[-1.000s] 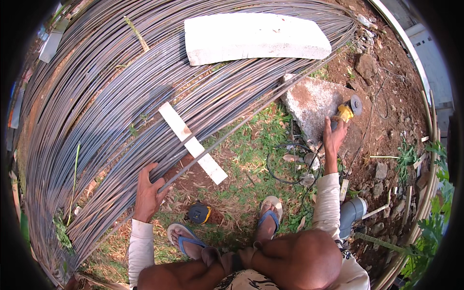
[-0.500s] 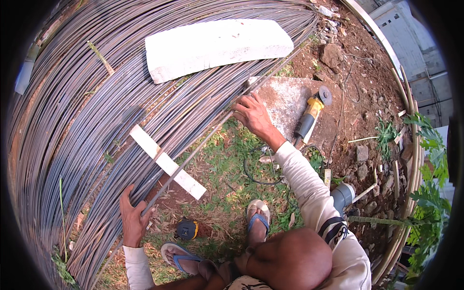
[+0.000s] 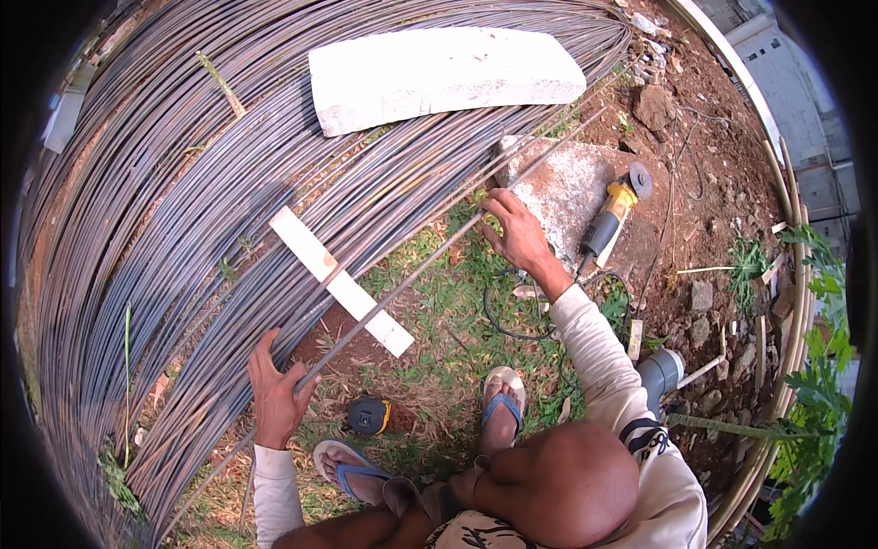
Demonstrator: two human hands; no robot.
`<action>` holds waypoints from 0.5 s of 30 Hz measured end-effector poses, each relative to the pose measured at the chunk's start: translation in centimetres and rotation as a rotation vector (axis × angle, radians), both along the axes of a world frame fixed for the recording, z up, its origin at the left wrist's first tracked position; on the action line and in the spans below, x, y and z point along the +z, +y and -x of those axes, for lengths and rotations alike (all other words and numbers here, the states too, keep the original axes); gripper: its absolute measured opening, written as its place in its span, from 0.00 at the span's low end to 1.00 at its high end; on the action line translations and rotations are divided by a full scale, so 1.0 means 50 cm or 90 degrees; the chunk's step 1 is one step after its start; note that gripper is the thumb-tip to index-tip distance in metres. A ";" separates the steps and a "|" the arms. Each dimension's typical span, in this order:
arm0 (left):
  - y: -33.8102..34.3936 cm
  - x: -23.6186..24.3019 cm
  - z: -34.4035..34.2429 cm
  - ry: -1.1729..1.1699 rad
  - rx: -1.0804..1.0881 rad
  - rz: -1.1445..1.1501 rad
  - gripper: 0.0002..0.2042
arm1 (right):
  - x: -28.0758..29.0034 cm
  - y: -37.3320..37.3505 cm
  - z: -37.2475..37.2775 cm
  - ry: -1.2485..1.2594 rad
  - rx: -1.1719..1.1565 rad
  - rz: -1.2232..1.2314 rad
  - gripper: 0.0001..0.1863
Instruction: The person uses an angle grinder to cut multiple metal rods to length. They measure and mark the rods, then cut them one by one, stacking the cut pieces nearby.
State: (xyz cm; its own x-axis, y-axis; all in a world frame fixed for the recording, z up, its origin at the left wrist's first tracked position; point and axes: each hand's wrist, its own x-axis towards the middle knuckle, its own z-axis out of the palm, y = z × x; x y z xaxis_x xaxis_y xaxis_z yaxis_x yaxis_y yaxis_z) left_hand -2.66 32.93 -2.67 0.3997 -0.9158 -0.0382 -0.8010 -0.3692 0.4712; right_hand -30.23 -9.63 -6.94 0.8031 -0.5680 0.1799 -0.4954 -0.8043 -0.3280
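A long steel rebar rod (image 3: 417, 274) slants across the middle, set apart from the big bundle of rebar (image 3: 183, 274). My left hand (image 3: 277, 398) has the rod's near stretch between thumb and fingers, its fingertips beside the bundle. Farther along, my right hand (image 3: 526, 240) is closed round the rod, close to a rough concrete slab (image 3: 599, 174). Beneath the rod, a pale wooden strip (image 3: 311, 249) reaches out from the bundle. The rod's far end shows over the slab's far side.
A white foam block (image 3: 448, 78) lies on the bundle. An angle grinder (image 3: 605, 221) rests on the slab, its cord trailing onto the grass. A tape measure (image 3: 369, 415) sits near my sandaled feet. To the right are a grey pipe (image 3: 660, 373), stones and a leafy plant (image 3: 814, 366).
The rod has come away from the bundle's edge toward me, widening the gap along it. My right hand has moved with it, rightward and nearer. The whole view has shifted slightly.
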 end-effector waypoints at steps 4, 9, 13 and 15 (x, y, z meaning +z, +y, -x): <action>0.007 -0.027 0.013 -0.049 0.025 0.007 0.14 | -0.007 0.013 -0.004 0.023 -0.037 -0.002 0.25; 0.008 -0.027 0.020 -0.067 0.027 0.019 0.13 | 0.009 0.057 0.007 -0.042 -0.077 -0.042 0.32; -0.006 -0.028 0.022 -0.095 -0.014 0.024 0.13 | 0.006 0.174 0.124 -0.116 -0.104 -0.086 0.28; 0.003 -0.037 0.012 -0.098 -0.009 0.001 0.13 | 0.003 0.222 0.194 -0.132 -0.153 -0.113 0.27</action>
State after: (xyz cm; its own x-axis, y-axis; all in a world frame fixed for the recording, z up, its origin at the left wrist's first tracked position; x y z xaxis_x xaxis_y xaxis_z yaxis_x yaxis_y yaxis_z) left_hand -3.27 33.06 -4.51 0.3879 -0.9214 0.0237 -0.8686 -0.3568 0.3437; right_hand -39.94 1.47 -6.81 0.5994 -0.7734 0.2065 -0.5725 -0.5944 -0.5647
